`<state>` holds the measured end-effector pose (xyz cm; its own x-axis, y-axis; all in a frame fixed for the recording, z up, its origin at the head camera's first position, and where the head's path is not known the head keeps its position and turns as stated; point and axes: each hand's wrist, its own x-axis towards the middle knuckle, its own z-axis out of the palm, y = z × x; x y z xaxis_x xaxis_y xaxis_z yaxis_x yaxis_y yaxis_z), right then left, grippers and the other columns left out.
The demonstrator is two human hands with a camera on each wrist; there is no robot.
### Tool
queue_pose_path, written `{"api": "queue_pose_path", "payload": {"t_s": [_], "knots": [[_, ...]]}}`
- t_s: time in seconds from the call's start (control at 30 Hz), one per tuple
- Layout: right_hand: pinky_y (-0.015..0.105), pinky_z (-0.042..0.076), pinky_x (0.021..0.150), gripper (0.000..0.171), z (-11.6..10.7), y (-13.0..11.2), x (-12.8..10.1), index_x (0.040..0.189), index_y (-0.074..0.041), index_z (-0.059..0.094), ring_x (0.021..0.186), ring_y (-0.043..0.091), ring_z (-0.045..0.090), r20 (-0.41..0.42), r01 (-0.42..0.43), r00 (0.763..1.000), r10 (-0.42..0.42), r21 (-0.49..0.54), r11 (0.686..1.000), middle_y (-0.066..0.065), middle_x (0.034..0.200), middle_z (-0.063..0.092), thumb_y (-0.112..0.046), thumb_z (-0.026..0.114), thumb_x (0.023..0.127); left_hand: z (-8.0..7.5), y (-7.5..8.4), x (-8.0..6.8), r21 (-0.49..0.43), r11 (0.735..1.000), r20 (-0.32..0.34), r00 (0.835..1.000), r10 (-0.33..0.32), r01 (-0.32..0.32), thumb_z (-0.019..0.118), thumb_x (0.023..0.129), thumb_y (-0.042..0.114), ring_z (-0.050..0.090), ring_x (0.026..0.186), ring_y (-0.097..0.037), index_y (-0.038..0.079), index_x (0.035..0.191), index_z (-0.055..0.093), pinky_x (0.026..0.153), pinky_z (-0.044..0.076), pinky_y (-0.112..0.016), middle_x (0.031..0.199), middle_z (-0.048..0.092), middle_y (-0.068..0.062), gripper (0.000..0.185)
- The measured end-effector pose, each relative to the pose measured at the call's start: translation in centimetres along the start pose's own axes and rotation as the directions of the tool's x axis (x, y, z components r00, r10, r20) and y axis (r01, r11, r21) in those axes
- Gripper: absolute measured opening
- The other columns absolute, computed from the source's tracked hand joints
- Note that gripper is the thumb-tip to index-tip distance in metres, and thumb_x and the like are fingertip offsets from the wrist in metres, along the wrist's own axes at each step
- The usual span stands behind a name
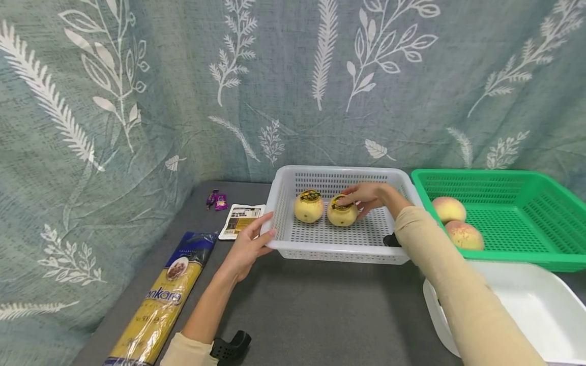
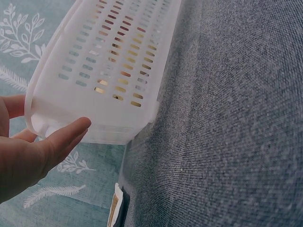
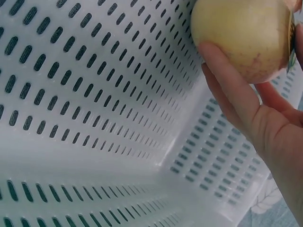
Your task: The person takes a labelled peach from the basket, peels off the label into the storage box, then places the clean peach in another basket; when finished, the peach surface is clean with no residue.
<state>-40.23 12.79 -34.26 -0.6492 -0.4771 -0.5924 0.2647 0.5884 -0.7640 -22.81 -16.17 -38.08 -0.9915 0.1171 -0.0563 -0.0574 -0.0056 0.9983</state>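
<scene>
Peaches sit beside the white basket, left fingers gripping its rim, right fingers a labelled fruit.

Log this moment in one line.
Right hand: grips labelled yellow fruit in white perforated basket; Left hand: holds basket's left rim; Second yellow fruit: beside first; Green basket: two peaches

On the surface, the middle basket holds two pears; left lies pasta, right a second basket with two peaches, a tub before it.
</scene>
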Motion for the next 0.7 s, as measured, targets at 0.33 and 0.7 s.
{"api": "queue_pose_path", "payload": {"t_s": [0.33, 0.7], "knots": [[0.051, 0.045, 0.092, 0.072, -0.8, -0.6, -1.5, 0.151, -0.003, 0.011, 0.125, 0.043, 0.04, -0.019, 0.101, 0.995, -0.1, 0.034, 0.994, 0.026, 0.145, 0.027, -0.021, 0.056, 0.098, 0.2, -0.2, 0.2, -0.011, 1.0, 0.001, 1.0, 0.003, -0.003, 0.045, 0.1, 0.003, 0.04, 0.127, -0.039, 0.003, 0.149, 0.028, 0.097, 0.042, -0.048, 0.148, 0.031, -0.022, 0.052], [0.05, 0.048, 0.088, 0.062, 0.5, -4.5, -10.5, 0.149, -0.004, 0.02, 0.119, 0.037, 0.048, 0.006, 0.267, 0.963, -0.269, 0.071, 0.961, 0.024, 0.139, 0.035, -0.015, 0.055, 0.098, 0.2, 0.1, 0.2, -0.008, 1.0, 0.004, 1.0, -0.004, 0.004, 0.044, 0.101, 0.004, 0.039, 0.128, -0.04, 0.003, 0.149, 0.027, 0.098, 0.04, -0.05, 0.148, 0.03, -0.022, 0.051]]}}
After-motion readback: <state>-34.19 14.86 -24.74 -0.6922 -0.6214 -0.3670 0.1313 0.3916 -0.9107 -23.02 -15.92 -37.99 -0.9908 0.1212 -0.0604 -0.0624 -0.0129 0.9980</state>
